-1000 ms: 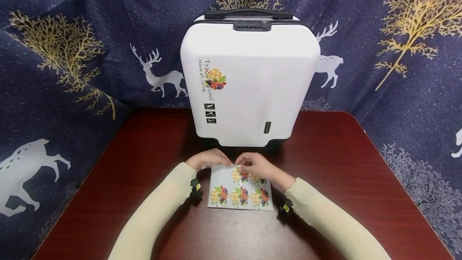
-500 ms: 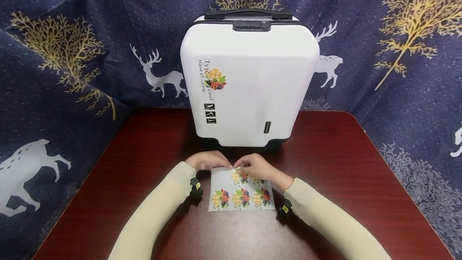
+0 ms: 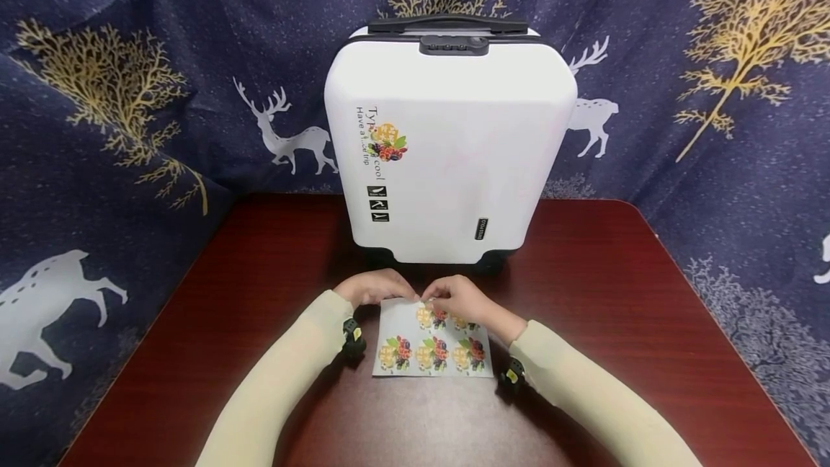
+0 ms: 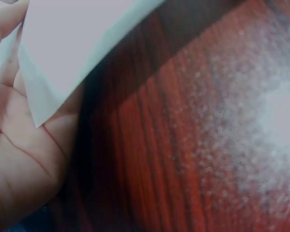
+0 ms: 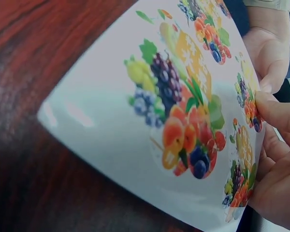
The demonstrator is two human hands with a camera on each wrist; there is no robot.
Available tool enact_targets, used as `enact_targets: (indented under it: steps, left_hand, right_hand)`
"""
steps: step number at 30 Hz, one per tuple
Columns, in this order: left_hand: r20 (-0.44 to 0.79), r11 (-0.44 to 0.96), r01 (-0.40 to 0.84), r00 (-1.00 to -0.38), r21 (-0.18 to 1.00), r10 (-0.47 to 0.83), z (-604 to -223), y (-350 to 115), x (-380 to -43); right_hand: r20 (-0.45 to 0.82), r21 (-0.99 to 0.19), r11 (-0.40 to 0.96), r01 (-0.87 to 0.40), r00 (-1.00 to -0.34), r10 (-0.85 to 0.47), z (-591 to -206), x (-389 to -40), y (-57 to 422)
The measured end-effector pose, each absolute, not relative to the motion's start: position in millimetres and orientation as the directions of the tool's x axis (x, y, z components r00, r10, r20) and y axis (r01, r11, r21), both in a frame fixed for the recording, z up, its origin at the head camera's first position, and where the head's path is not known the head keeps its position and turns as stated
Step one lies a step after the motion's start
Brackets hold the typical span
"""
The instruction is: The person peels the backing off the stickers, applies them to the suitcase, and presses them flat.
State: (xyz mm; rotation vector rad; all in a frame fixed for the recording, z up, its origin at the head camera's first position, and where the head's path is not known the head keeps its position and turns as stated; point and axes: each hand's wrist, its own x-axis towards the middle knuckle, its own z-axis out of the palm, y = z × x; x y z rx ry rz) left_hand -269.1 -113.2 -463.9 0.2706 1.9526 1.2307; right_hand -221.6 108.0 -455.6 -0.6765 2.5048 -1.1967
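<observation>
A white sheet of fruit stickers (image 3: 397,319) is held up by its far edge between both hands, tilted over the table. Its upper left spot is blank; the other spots carry printed fruit bunches. My left hand (image 3: 379,287) grips the far edge near the middle, and in the left wrist view a corner of the sheet lies across the palm (image 4: 24,150). With thumb and fingers my right hand (image 3: 462,298) pinches the same edge beside an upper fruit sticker (image 5: 249,104). The two hands' fingertips nearly meet there.
Behind the hands a white suitcase (image 3: 480,164) stands upright on the dark red table (image 3: 583,294). One fruit sticker (image 3: 387,143) is on its front, over printed lettering. A dark blue cloth (image 3: 272,34) with deer and trees hangs behind.
The sheet's near edge dipped slightly toward the person, then rose a little. Both hands stay at the far edge with only tiny finger shifts. The suitcase stays put.
</observation>
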Motion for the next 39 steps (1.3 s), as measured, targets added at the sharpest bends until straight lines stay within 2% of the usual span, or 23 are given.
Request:
enact_targets:
  steps: [6,39]
  left_hand:
    - [-0.505,0.503,-0.226,-0.681,0.834,0.531,-462.5,-112.4,-269.9]
    - [-0.492,0.507,-0.206,-0.687,0.837,0.535,-462.0,-113.0,-268.3]
  right_hand:
    - [-0.055,-0.796,0.541,-0.271,-0.858,-0.51,-457.8,-224.0,107.5]
    - [-0.044,-0.789,0.549,-0.275,-0.866,-0.498,-462.6,-224.4,104.4]
